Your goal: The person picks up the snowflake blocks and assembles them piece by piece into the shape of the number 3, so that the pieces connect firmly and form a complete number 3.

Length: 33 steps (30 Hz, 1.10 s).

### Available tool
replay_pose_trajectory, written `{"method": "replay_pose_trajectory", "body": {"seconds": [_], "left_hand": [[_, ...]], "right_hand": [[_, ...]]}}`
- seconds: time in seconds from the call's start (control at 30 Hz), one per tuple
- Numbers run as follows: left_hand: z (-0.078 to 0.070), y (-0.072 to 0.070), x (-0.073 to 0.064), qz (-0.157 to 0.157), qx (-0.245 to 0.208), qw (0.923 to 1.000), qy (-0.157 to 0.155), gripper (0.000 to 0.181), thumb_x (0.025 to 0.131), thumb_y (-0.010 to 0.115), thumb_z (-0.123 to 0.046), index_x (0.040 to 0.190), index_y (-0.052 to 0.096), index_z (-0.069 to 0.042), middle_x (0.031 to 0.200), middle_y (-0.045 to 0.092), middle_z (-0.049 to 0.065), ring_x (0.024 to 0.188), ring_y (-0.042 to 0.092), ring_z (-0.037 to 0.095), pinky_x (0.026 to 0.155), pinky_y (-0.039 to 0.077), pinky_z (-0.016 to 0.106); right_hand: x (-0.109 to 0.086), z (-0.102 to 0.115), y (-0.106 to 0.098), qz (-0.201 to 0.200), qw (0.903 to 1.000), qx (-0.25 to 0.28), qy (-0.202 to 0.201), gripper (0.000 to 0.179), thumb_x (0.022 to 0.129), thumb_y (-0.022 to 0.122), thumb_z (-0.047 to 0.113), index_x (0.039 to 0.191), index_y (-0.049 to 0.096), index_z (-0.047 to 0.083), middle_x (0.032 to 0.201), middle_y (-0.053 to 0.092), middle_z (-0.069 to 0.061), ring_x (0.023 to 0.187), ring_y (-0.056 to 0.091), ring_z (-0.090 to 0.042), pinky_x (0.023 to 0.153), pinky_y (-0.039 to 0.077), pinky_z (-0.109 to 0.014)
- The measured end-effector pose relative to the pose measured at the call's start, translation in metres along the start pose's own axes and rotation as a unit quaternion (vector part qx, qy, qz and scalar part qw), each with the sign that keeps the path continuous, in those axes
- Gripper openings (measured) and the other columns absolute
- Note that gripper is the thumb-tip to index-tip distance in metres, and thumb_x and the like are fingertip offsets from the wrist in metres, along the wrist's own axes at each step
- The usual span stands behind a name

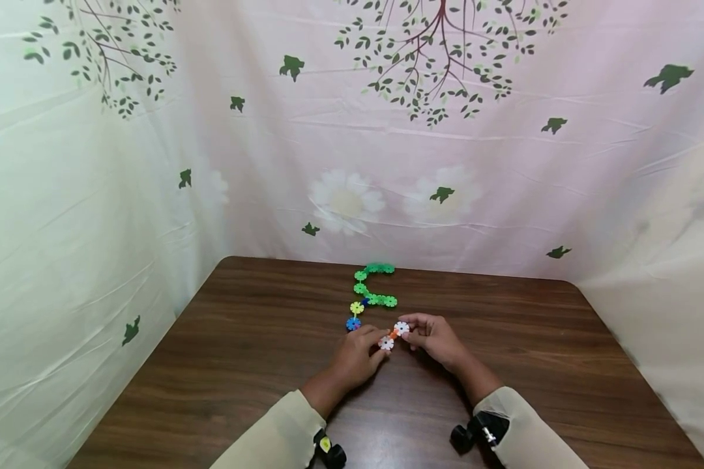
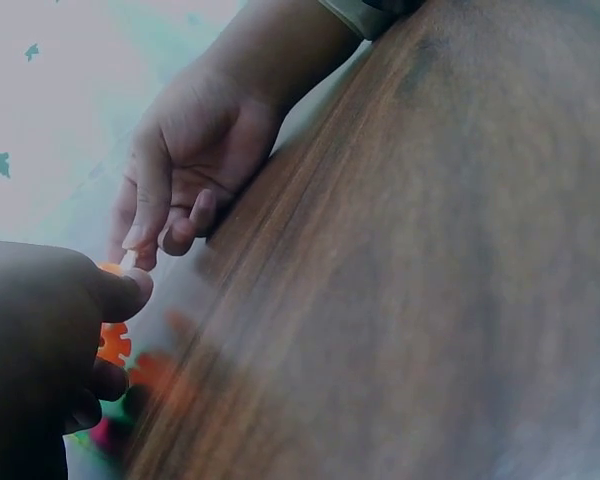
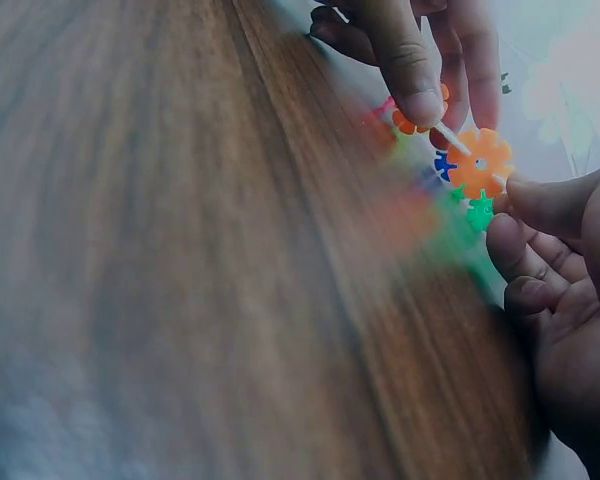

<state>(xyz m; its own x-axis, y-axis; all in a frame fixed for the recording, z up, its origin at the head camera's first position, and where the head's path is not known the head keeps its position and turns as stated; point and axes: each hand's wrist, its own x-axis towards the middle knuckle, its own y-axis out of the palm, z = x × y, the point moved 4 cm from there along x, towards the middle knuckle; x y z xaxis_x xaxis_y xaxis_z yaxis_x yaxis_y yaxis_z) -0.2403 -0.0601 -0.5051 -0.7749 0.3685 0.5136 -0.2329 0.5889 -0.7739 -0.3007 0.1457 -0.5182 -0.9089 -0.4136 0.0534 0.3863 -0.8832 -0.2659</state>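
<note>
In the head view a short piece of interlocking notched discs, white discs [image 1: 401, 328] joined by an orange disc [image 1: 394, 334], lies between both hands. My left hand [image 1: 354, 357] pinches its left end, and my right hand [image 1: 437, 339] pinches the white disc at its right end between thumb and fingers. The right wrist view shows the orange disc [image 3: 482, 160] face on, the white ones edge on. Another orange disc [image 3: 408, 124] is partly hidden by the left thumb. Just beyond the left fingers is a blue disc [image 1: 352, 324]; whether it joins the held piece is hidden.
Past the blue disc, a yellow disc [image 1: 357, 307] leads to a chain of green discs [image 1: 360, 288] bent like a squared C near the far edge of the brown wooden table [image 1: 258, 352]. A printed curtain [image 1: 270, 163] hangs behind and at both sides.
</note>
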Motion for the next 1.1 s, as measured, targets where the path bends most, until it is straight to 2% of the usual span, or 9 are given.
{"method": "replay_pose_trajectory", "body": {"seconds": [0.13, 0.33, 0.6, 0.8, 0.97, 1.1], "left_hand": [[0.001, 0.002, 0.000, 0.000, 0.002, 1.0000, -0.004, 0.038, 0.094, 0.088, -0.019, 0.130, 0.080, -0.011, 0.116, 0.079, 0.004, 0.101, 0.077, 0.018, 0.085, 0.064, 0.035], [0.000, 0.000, 0.000, -0.009, 0.004, 0.9999, -0.006, 0.039, 0.094, 0.089, -0.021, 0.131, 0.080, -0.012, 0.116, 0.079, 0.003, 0.101, 0.077, 0.018, 0.084, 0.064, 0.035], [0.000, -0.006, 0.002, -0.049, -0.030, 0.9983, 0.000, 0.039, 0.094, 0.089, -0.021, 0.129, 0.079, -0.006, 0.117, 0.077, 0.007, 0.102, 0.077, 0.021, 0.086, 0.065, 0.038], [0.007, -0.011, 0.006, -0.085, -0.047, 0.9953, -0.004, 0.042, 0.092, 0.090, -0.021, 0.128, 0.079, -0.002, 0.117, 0.076, 0.011, 0.104, 0.078, 0.024, 0.090, 0.065, 0.041], [0.015, -0.020, 0.009, -0.119, -0.053, 0.9914, -0.005, 0.042, 0.091, 0.092, -0.021, 0.125, 0.079, 0.000, 0.112, 0.075, 0.014, 0.089, 0.075, 0.027, 0.078, 0.064, 0.037], [0.024, -0.026, 0.014, -0.131, -0.052, 0.9899, -0.015, 0.043, 0.092, 0.091, -0.022, 0.126, 0.079, 0.001, 0.111, 0.073, 0.014, 0.081, 0.070, 0.027, 0.071, 0.059, 0.033]], "right_hand": [[0.000, -0.002, 0.000, -0.005, 0.9999, -0.012, 0.010, 0.040, 0.104, 0.072, 0.004, 0.141, 0.065, -0.009, 0.108, 0.071, -0.013, 0.075, 0.067, -0.013, 0.069, 0.059, -0.027], [0.001, -0.004, -0.002, -0.017, 0.9990, -0.028, 0.029, 0.041, 0.104, 0.073, 0.008, 0.142, 0.066, -0.006, 0.120, 0.072, -0.018, 0.071, 0.066, -0.012, 0.060, 0.051, -0.024], [0.001, -0.002, -0.005, -0.038, 0.9986, -0.025, 0.025, 0.041, 0.103, 0.074, 0.006, 0.141, 0.065, -0.007, 0.127, 0.071, -0.025, 0.071, 0.066, -0.013, 0.058, 0.051, -0.025], [0.001, 0.001, -0.006, -0.055, 0.9980, -0.006, 0.029, 0.043, 0.104, 0.073, 0.007, 0.143, 0.063, -0.009, 0.136, 0.066, -0.031, 0.074, 0.067, -0.013, 0.060, 0.052, -0.025], [0.002, 0.002, -0.006, -0.081, 0.9963, -0.002, 0.030, 0.041, 0.104, 0.072, 0.005, 0.141, 0.063, -0.009, 0.134, 0.066, -0.031, 0.076, 0.067, -0.013, 0.057, 0.051, -0.025], [0.003, 0.006, -0.006, -0.113, 0.9933, -0.013, 0.021, 0.036, 0.103, 0.071, 0.004, 0.137, 0.067, -0.007, 0.126, 0.069, -0.026, 0.079, 0.066, -0.013, 0.059, 0.051, -0.025]]}}
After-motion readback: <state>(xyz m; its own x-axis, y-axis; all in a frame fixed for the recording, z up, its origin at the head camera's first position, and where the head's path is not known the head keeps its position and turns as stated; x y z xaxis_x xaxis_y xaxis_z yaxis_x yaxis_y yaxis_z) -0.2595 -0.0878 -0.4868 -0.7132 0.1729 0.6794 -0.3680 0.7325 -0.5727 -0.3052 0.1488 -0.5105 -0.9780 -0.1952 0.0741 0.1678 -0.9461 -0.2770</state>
